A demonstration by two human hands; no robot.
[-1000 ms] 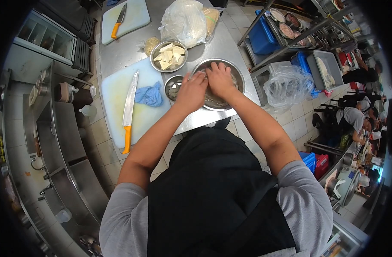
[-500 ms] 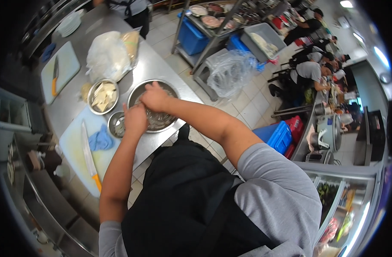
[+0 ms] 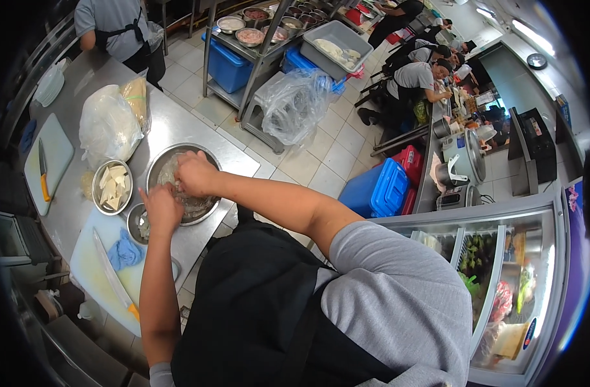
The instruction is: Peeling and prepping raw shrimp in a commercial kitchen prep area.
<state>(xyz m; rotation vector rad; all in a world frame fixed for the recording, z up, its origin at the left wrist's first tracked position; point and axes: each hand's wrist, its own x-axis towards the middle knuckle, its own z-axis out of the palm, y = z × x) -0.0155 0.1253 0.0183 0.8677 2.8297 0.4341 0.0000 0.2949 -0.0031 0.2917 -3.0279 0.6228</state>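
My right hand reaches into a large metal bowl, its fingers bent down and pinched together. Greyish, wet pieces that look like raw shrimp lie in the bowl. My left hand is at the bowl's left side, fingers closed and nearly touching the right fingers. What either hand grips is too small to make out. A smaller metal bowl with similar grey pieces stands beside my left hand, partly hidden by it. Farther left, a metal bowl holds pale, cut slices.
Nearer me lie a white cutting board, a long orange-handled knife and a blue cloth. A second knife rests on another board. Bagged food sits on the steel table. A co-worker stands at its far end.
The whole view has turned, so the table and bowls sit farther left and lower, and more of the co-worker shows. Both hands stay at the large bowl, with fingers shifted slightly.
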